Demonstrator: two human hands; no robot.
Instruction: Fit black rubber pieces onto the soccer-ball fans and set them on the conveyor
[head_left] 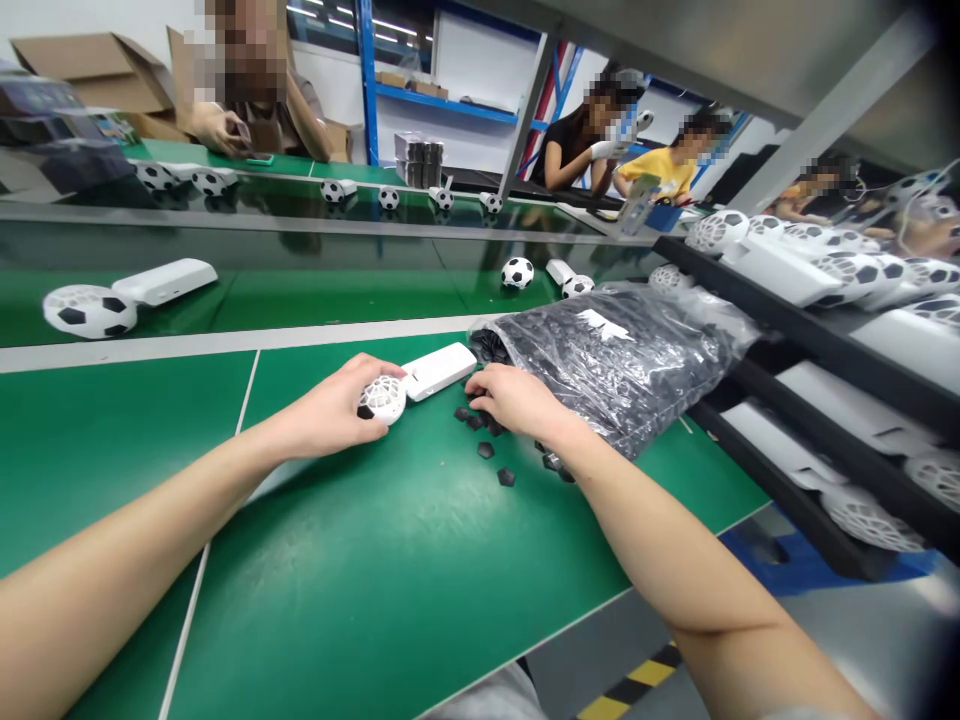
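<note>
My left hand [337,408] is closed around the round, soccer-ball-shaped head of a white handheld device [440,371]. The ball's white lattice and one black patch show between thumb and fingers, while the handle points right above the green table. To the right, my right hand [517,400] is low over loose black pentagon pieces [486,450], its fingers curled together. What sits between those fingertips is hidden. Just behind that hand lies a clear plastic bag [622,350] full of black pieces, its mouth facing left.
Black trays [795,500] stacked with white ball-headed devices stand at the right. Beyond the pale rail [315,335], a green conveyor [337,290] carries more devices, including a finished-looking one [90,311] at left. Several people sit across the line; one wears a yellow shirt [667,172].
</note>
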